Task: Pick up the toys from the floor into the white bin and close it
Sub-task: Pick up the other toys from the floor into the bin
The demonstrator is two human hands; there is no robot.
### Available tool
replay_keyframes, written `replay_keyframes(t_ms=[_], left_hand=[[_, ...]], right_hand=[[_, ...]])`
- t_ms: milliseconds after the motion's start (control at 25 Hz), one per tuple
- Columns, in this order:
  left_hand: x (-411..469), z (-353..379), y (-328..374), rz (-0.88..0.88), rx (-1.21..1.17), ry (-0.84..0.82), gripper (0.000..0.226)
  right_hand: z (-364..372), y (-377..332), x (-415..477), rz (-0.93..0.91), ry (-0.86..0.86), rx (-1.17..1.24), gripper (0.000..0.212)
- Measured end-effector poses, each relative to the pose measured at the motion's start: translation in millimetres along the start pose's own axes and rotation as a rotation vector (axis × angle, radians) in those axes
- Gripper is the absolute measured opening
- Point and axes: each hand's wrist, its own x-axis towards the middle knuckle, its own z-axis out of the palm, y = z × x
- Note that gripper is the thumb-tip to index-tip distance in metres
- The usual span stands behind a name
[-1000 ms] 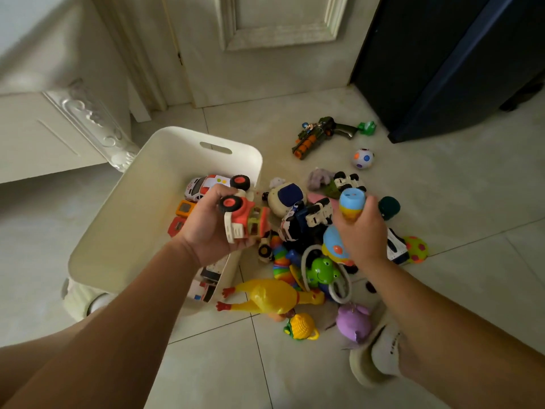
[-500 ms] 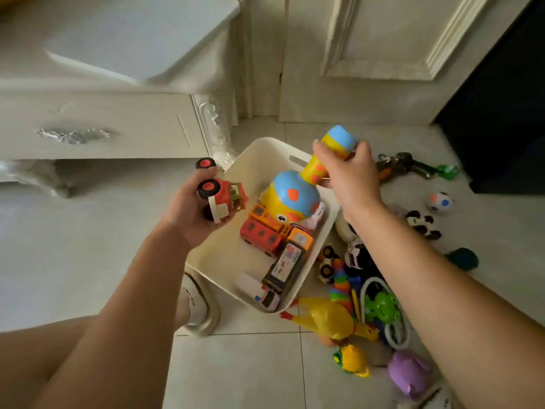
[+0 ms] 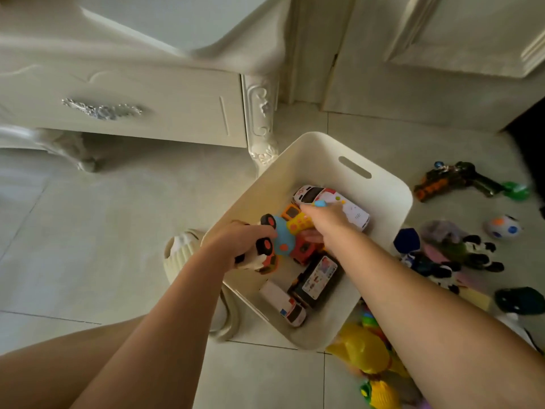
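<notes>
low inside the white bin point(image 3: 383, 187) at frame centre, likely to set things down softly; left hand point(image 3: 240, 239) curls round a wheeled truck point(image 3: 264, 249); right hand point(image 3: 327, 219) grips a blue-and-yellow toy point(image 3: 282, 235) (other toys point(image 3: 460, 249) lie on the floor point(image 3: 118, 231), right).
</notes>
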Motion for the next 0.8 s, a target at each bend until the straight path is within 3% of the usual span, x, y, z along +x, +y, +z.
replay_keyframes(t_ms=[80,160,280,400,480,600,680,720,760,800], left_hand=[[7,-6,-5,-0.017,0.030,-0.047,0.051],[9,-7,-6,-0.020,0.020,-0.104,0.061],[9,-7,-6,-0.009,0.078,-0.056,0.053],[8,-8,-6,-0.034,-0.001,-0.058,0.040],[11,-4,-8,-0.033,-0.072,-0.047,0.038],[12,11,-10,0.028,-0.107,-0.110,0.044],[14,18,-8,0.034,-0.130,-0.230,0.045],[16,22,-6,0.046,-0.139,-0.276,0.034],[18,24,-4,0.074,-0.102,-0.263,0.025],[23,24,-2,0.109,0.007,-0.189,0.031]], right_hand=[[13,-8,-7,-0.048,-0.122,-0.141,0.067],[24,-8,-11,0.023,-0.262,-0.178,0.053],[34,7,-15,0.120,-0.441,-0.106,0.037],[36,24,-8,0.023,-0.425,0.088,0.050],[25,24,-12,0.020,-0.440,0.041,0.052],[-2,23,-27,0.152,-0.627,-0.074,0.063],[-14,23,-34,0.111,-0.694,-0.162,0.040],[-17,24,-34,0.079,-0.651,-0.204,0.024],[-19,24,-34,0.033,-0.572,-0.265,0.013],[-20,26,-34,-0.015,-0.497,-0.340,0.010]])
